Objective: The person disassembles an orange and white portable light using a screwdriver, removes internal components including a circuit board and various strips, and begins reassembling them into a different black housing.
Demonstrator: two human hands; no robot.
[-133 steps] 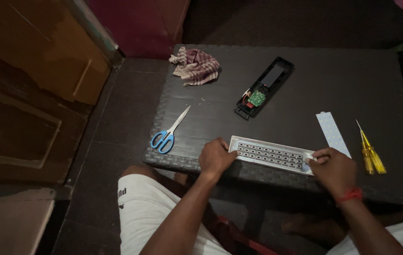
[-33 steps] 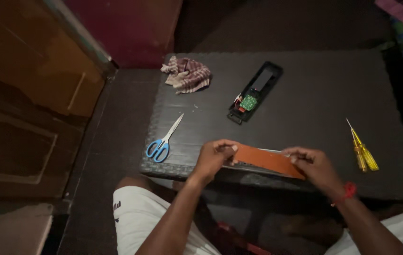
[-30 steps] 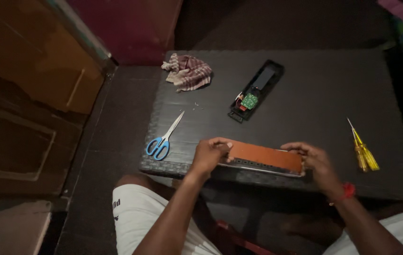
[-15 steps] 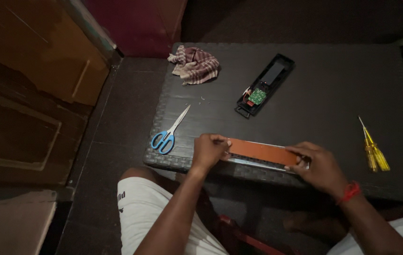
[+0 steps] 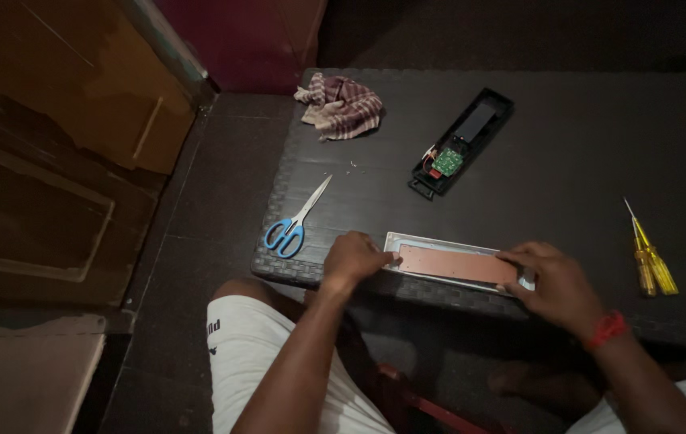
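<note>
A long orange-brown circuit board (image 5: 457,263) lies in a silver rectangular frame (image 5: 407,239) near the front edge of the dark table (image 5: 568,153). My left hand (image 5: 354,256) presses on the left end of the frame and board, fingers curled. My right hand (image 5: 556,283), with a red band at the wrist, holds the right end with fingertips on the board. Farther back lies an open black casing (image 5: 465,141) with a small green circuit board (image 5: 446,161) inside.
Blue-handled scissors (image 5: 294,223) lie at the table's left front. Two yellow screwdrivers (image 5: 650,257) lie at the right. A checked cloth (image 5: 341,103) is crumpled at the back left. Left of the table is dark floor and a wooden panel (image 5: 53,120).
The frame first showed a grey keypad side with a white strip beside it; now the orange-brown board lies on it. Both hands have settled the board down flat at the table's front edge.
</note>
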